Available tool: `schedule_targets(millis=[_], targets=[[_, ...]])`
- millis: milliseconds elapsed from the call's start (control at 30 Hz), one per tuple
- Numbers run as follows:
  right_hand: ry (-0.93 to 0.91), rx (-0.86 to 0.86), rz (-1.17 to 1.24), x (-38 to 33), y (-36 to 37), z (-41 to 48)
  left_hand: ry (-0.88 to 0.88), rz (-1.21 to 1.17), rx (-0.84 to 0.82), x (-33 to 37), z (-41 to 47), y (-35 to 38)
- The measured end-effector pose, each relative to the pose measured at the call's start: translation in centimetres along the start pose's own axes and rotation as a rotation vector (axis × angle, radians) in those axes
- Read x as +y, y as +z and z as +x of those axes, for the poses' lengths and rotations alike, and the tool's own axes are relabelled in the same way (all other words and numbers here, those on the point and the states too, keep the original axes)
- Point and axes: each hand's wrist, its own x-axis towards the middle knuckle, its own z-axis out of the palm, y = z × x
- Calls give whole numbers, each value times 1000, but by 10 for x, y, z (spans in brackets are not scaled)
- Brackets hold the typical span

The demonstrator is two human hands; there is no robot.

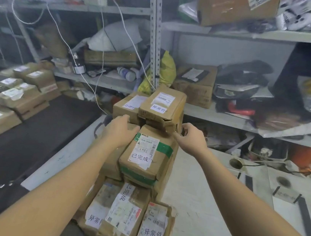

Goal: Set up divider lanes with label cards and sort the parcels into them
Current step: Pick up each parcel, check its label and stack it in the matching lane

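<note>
A heap of brown cardboard parcels with white labels runs down the middle of the white table (pixel 207 215). The top far parcel (pixel 162 106) carries a handwritten label. Below it lies a parcel with green tape (pixel 145 156). Nearest me stand further labelled parcels (pixel 123 213). My left hand (pixel 121 131) rests on the left side of the heap, beside the green-taped parcel. My right hand (pixel 191 139) reaches to the lower right corner of the top parcel, fingers curled at its edge. No clear grip shows on either hand.
A second pile of parcels (pixel 18 94) lies on a dark surface at the left. Metal shelving (pixel 156 38) behind holds boxes, bags and cables. Black strips (pixel 306 221) and small clear holders (pixel 285 194) lie on the table at the right.
</note>
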Motion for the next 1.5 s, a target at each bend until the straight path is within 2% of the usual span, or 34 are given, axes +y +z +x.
schedule_targets(millis=[133, 233, 433, 533, 800, 967, 1133, 1233, 1500], targets=[[52, 86, 115, -14, 12, 34, -12, -268, -10, 8, 43, 5], [61, 120, 106, -27, 24, 56, 60, -264, -70, 10, 77, 12], [225, 227, 196, -42, 42, 89, 145, -415, -180, 2, 132, 28], [276, 271, 276, -46, 45, 92, 151, -493, -179, 1, 144, 30], [274, 341, 403, -36, 25, 75, 250, -593, -146, 21, 134, 33], [274, 412, 446, -9, -9, 31, 335, -638, -125, 65, 98, 37], [313, 503, 479, 34, -60, -40, 362, -681, -174, 135, 28, 51], [336, 565, 486, 82, -98, -90, 400, -682, -169, 185, -31, 66], [412, 612, 482, 221, -215, -248, 422, -797, -320, 320, -208, 127]])
